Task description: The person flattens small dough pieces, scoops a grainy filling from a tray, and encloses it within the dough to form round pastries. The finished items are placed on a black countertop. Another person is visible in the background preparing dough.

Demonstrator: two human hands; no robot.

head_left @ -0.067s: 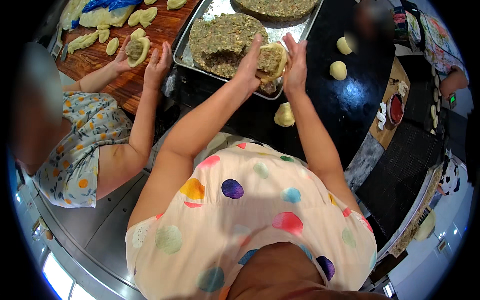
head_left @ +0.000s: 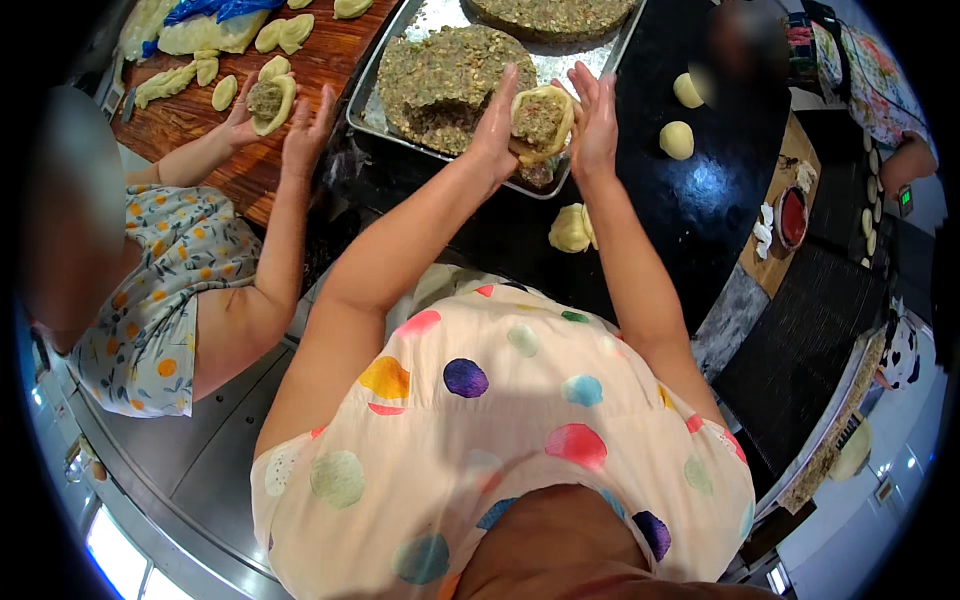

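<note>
A round of dough [head_left: 541,156] with a heap of speckled greenish-brown filling [head_left: 537,122] in its hollow sits between my hands, over the near rim of a metal tray [head_left: 405,137]. My left hand [head_left: 492,130] cups the dough from the left, partly hidden behind it. Along the dough's right edge stands my right hand [head_left: 595,128], fingers stretched out and pointing away; whether it presses on the edge I cannot tell. In the tray lies a large mound of the same filling [head_left: 450,75], scooped out at its near side, with a second mound [head_left: 555,15] behind.
Dough lumps [head_left: 570,230] lie close by my right forearm, and dough balls [head_left: 677,141] farther right on the dark table [head_left: 640,225]. At left, a co-worker's hands [head_left: 305,140] hold another filled dough piece [head_left: 268,104] over a wooden board [head_left: 265,190] with several dough pieces.
The dough round has turned slightly between my hands, showing more of the filling. My right-hand fingers have shifted a little. The co-worker's right hand has moved slightly toward the left.
</note>
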